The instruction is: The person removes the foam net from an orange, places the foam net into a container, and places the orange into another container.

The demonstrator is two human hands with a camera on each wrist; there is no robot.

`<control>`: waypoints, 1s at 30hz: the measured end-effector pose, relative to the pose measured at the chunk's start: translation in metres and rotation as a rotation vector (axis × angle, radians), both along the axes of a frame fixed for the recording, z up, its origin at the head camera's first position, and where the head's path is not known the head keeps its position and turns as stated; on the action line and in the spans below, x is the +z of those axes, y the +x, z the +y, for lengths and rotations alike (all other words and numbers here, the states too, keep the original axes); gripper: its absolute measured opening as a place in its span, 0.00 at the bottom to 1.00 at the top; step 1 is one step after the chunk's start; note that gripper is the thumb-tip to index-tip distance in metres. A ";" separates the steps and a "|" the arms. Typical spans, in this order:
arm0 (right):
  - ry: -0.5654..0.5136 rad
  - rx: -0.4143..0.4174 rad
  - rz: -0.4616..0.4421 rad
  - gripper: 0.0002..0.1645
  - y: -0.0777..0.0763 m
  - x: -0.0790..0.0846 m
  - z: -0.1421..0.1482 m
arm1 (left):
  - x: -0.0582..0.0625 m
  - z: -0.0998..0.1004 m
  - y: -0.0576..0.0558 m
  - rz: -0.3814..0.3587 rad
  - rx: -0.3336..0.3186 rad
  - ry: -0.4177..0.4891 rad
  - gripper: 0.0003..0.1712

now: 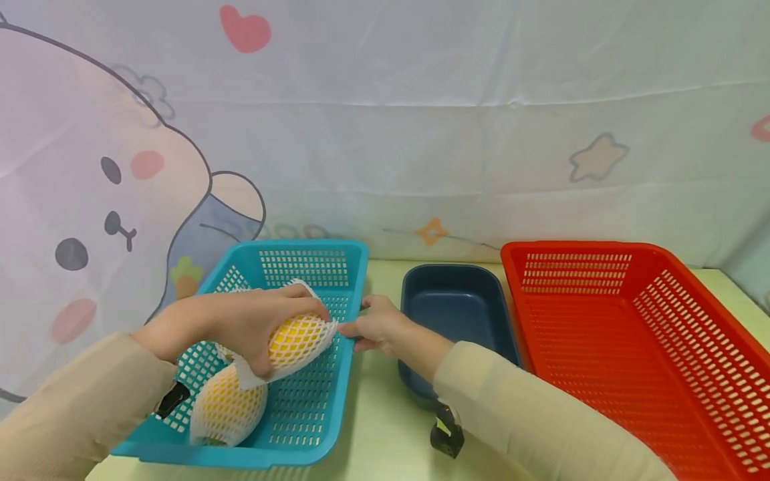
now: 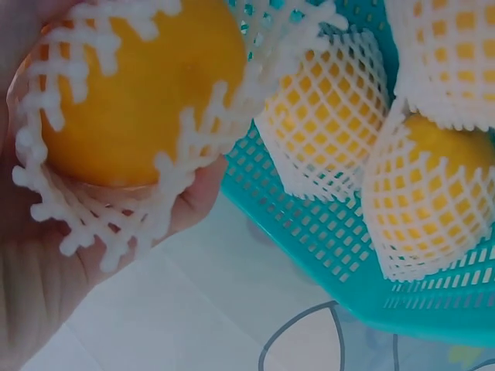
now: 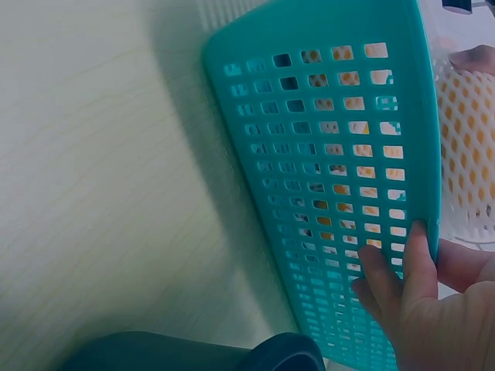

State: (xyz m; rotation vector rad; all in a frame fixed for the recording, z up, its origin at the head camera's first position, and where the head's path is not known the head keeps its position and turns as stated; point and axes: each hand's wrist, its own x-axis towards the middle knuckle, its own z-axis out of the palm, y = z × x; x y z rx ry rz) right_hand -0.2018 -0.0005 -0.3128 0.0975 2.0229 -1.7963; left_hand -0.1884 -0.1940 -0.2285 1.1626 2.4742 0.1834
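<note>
My left hand (image 1: 246, 324) holds a yellow fruit (image 1: 296, 342) wrapped in a white foam net, over the teal basket (image 1: 345, 394). In the left wrist view the net is open at one end, and smooth orange-yellow skin shows. With thumb and fingers on either side, my right hand (image 1: 381, 325) pinches the basket's right rim. Another netted fruit (image 1: 228, 406) lies at the near end of the basket. Beyond the held fruit, the left wrist view shows further netted fruits (image 2: 329, 116) in the basket. In the head view my left hand partly hides the basket's left side.
Right of the teal basket stands a dark blue tub (image 1: 460, 314), with my right forearm across its near part. A large red basket (image 1: 577, 334) stands farther right. All are on a pale table (image 1: 375, 414), with a printed cloth (image 1: 421, 133) hanging behind.
</note>
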 end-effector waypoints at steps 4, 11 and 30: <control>-0.006 0.006 0.004 0.26 0.000 0.000 0.001 | 0.002 0.005 -0.003 0.017 -0.031 0.025 0.46; -0.013 0.015 -0.011 0.28 -0.001 -0.001 0.002 | 0.010 0.010 -0.007 0.110 -0.062 0.114 0.45; -0.099 0.004 0.012 0.17 -0.001 -0.002 0.004 | 0.002 0.042 -0.011 0.261 0.008 0.457 0.46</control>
